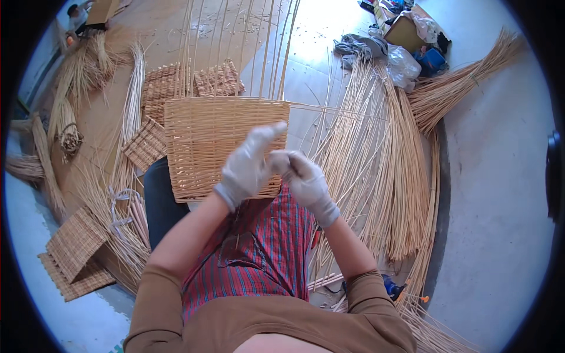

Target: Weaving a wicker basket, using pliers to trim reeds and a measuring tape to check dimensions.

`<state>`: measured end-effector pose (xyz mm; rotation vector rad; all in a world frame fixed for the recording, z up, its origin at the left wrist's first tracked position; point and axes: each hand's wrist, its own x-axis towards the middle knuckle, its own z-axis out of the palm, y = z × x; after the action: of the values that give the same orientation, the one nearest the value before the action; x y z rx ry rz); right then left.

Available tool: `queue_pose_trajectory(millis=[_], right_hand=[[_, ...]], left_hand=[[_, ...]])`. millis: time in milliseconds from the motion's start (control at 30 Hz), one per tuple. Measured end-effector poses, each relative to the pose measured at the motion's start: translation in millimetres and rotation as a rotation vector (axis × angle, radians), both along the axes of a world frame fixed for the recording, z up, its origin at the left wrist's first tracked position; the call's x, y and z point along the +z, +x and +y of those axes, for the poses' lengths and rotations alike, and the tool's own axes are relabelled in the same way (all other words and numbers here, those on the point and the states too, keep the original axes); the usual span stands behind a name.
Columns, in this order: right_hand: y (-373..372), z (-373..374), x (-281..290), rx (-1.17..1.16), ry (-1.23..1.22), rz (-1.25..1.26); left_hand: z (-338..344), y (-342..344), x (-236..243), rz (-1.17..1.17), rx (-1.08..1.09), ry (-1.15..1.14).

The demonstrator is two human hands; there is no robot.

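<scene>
A woven wicker panel (203,141) lies over my lap, with long bare stakes (232,50) running out from its far edge. Several thin strands trail to the right from its far right corner. Above the panel's right part is my left hand (250,162), in a pale glove, its fingers stretched toward the far right. My right hand (304,181), gloved too, is at the panel's right edge. Its fingers are curled and pinched close against the left hand's thumb side. Whatever lies between them is hidden.
Long loose rods (376,176) spread over the floor at right, beside a tied bundle (465,79). Finished woven panels (76,244) lie at left, others beyond my work. More bundles (70,129) line the left wall. Bags and boxes (406,35) are piled at far right.
</scene>
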<state>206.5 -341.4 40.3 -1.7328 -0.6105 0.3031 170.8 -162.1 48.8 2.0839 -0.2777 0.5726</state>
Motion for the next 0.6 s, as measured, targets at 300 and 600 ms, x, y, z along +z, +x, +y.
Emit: queue_pose_trajectory(millis=[300, 600], right_hand=[[-50, -4, -34, 0.302, -0.096, 0.17], [15, -7, -28, -0.284, -0.048, 0.087]], left_hand=[[-26, -90, -59, 0.257, -0.101, -0.313], [-4, -111, -123, 0.548, 0.128, -0.848]])
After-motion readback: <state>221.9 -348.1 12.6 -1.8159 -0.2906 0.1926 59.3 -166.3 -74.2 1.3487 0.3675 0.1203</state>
